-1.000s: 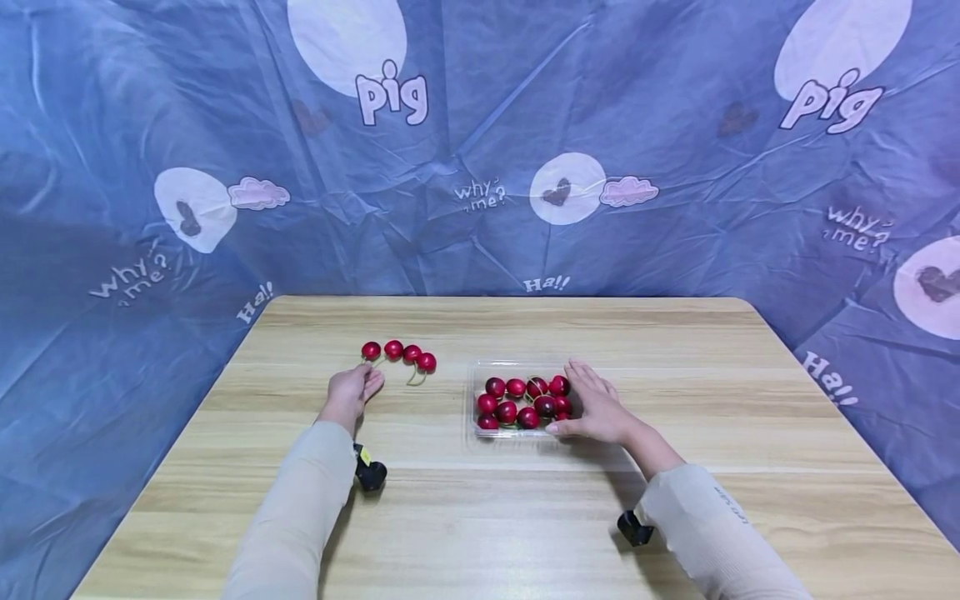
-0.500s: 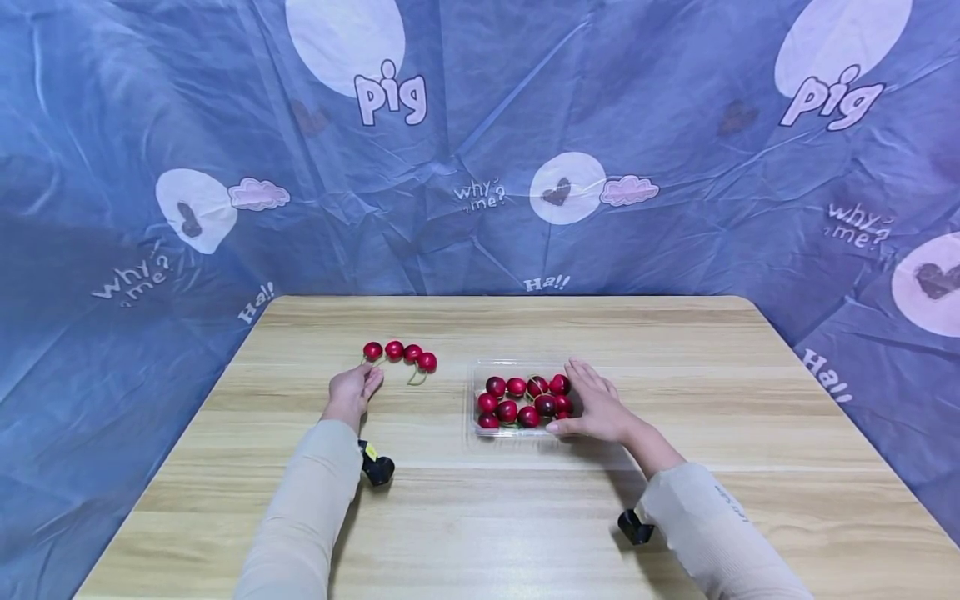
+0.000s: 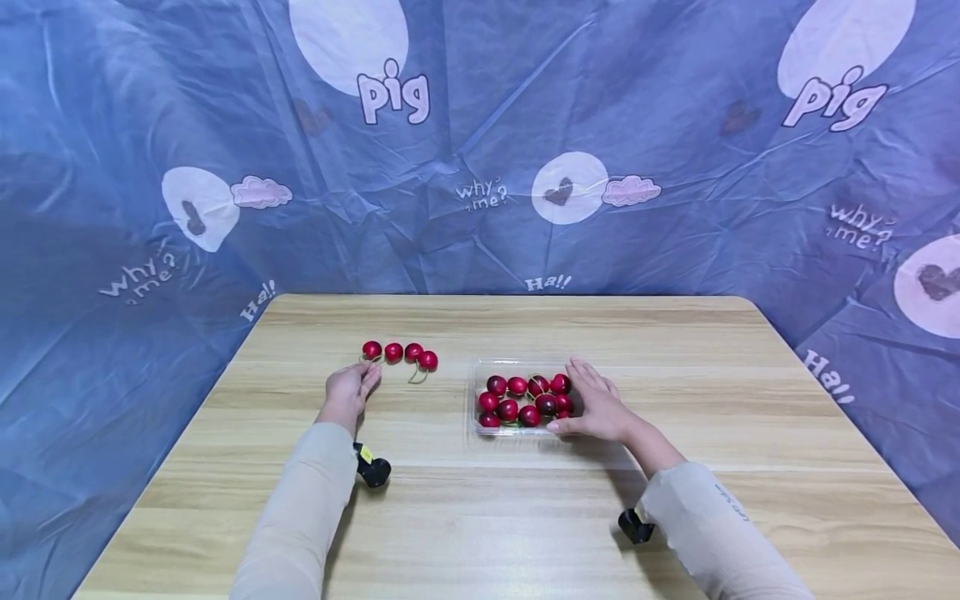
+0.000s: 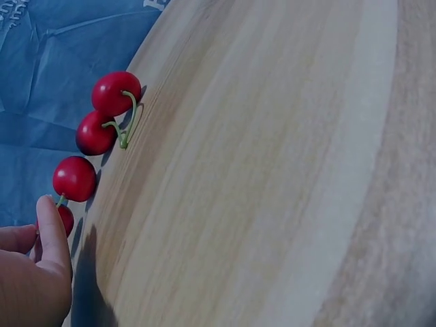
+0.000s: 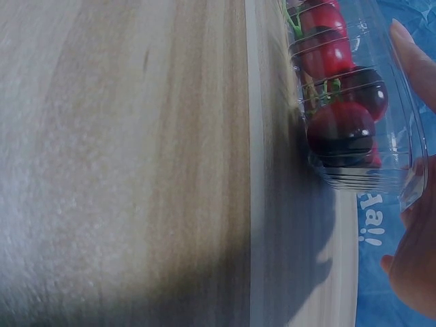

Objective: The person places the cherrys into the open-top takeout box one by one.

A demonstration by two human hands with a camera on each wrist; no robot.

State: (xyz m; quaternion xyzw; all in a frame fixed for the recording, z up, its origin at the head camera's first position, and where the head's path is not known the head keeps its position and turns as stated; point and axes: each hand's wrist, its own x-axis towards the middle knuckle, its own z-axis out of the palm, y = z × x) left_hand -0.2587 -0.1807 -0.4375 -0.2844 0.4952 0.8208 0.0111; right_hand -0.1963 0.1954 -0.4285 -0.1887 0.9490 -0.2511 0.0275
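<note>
In the head view, my left hand (image 3: 349,392) is at the left of the table, its thumb and fingertips pinching a thin green stem below two red cherries. The leftmost cherry (image 3: 372,350) lies just beyond the fingertips, partly behind the thumb in the left wrist view. Beside it is another cherry (image 4: 74,178), its stem running to the thumb (image 4: 54,231). A joined pair of cherries (image 4: 116,93) lies further along. My right hand (image 3: 596,407) holds the right end of a clear plastic box (image 3: 517,432), thumb at the near side and fingers at the far side. Several red and dark cherries (image 5: 340,129) fill it.
The light wooden table (image 3: 480,517) ends at a blue patterned cloth (image 3: 480,242) hanging behind it. A black wrist camera (image 3: 372,471) sits by the left sleeve, and another black camera (image 3: 635,527) by the right sleeve.
The left hand draws back very slightly, and the stem at its fingertips has shifted and now shows as a loop under the two left cherries. The right hand and box stay put.
</note>
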